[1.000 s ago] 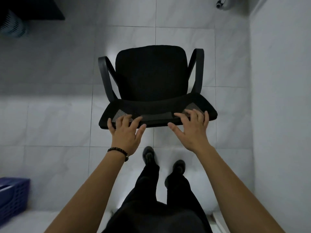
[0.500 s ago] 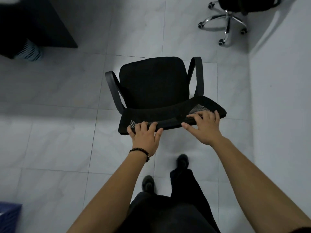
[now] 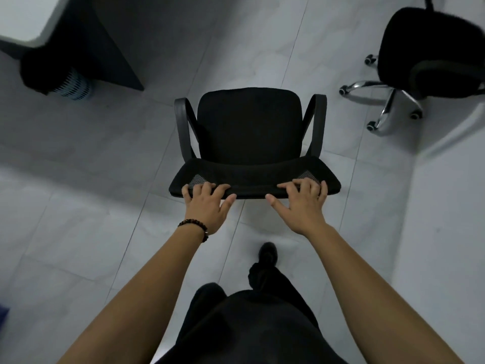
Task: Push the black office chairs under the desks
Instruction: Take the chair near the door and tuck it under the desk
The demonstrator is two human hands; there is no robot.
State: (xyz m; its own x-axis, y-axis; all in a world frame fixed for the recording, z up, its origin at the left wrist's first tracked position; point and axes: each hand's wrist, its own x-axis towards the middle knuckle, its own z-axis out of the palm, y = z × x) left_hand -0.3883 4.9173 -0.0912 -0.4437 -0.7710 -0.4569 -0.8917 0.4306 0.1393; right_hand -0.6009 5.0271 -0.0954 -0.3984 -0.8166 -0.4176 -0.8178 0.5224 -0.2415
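A black office chair with two armrests stands in front of me on the grey tiled floor, its backrest top nearest me. My left hand grips the left part of the backrest's top edge, fingers curled over it. On the right part of that edge, my right hand holds on the same way. A second black office chair on a chrome wheeled base stands at the upper right. A desk with a light top and dark side panel is at the upper left.
A striped waste bin sits under the desk beside its side panel. A pale wall runs along the right side. My legs and one dark shoe are below the chair. Open floor lies between the chair and the desk.
I have stepped forward with the chair, both hands still on its backrest. The desk, bin and second chair have come closer into view; the blue crate at the lower left has dropped out.
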